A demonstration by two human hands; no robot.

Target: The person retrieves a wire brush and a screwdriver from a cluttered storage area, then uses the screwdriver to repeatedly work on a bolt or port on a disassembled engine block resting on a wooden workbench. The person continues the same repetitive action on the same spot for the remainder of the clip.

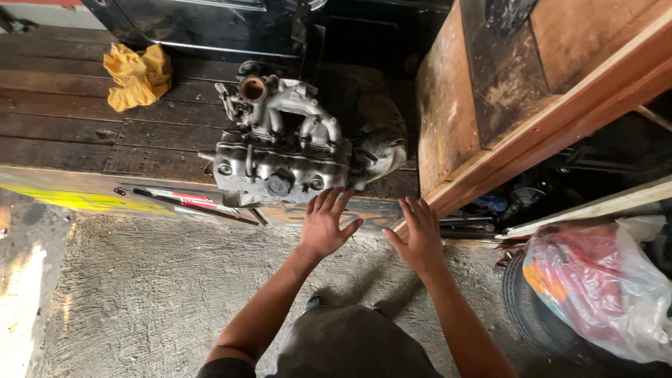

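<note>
Item: grey cast-metal engine block with intake manifold (283,143), resting on dark wooden planks (84,126) at 12 o'clock from the person, near the platform edge; not lifted, nothing visibly removed from it.

Left hand (323,225): fingers spread flat, tips at the block's lower edge, gripping nothing.

Right hand (418,234): fingers splayed, empty, at 3 o'clock of the left, beside the wooden beam (532,133).

Crumpled yellow cloth (138,75) at 10 o'clock, well apart.
</note>
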